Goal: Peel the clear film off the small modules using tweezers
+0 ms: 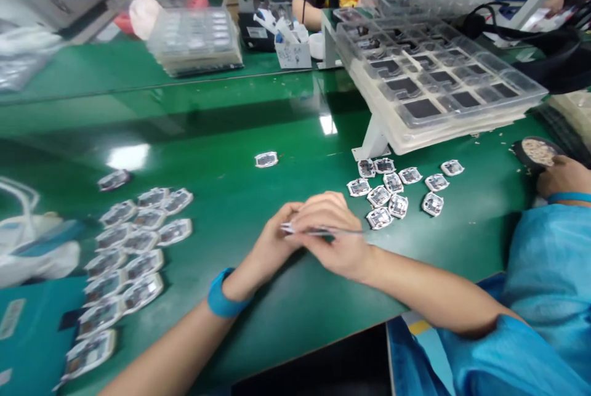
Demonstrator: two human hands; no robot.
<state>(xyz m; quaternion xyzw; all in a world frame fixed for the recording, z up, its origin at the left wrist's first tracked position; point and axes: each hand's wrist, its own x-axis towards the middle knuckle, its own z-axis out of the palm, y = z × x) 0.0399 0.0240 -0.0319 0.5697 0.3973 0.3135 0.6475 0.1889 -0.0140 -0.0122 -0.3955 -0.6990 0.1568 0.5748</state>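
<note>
Over the middle of the green table, both my hands meet. My left hand [272, 239], with a blue band at its wrist, is closed; a small whitish bit shows at its fingertips, and the rest is hidden behind my other hand. Pinched in my right hand [335, 236] are thin metal tweezers [318, 231], their tips pointing left at the left fingers. To the right lies a loose group of small white-framed electronic modules [379, 196]. A single module [266, 159] sits beyond my hands, and rows of similar modules [141, 241] cover the left side.
A raised stand at the right carries clear compartment trays [443, 76]. Stacked trays [194, 42] and a small white box [294, 54] stand at the back. A co-worker's hand [566, 174] is at a dark dish [535, 153] on the right. A teal folder [37, 334] lies at left.
</note>
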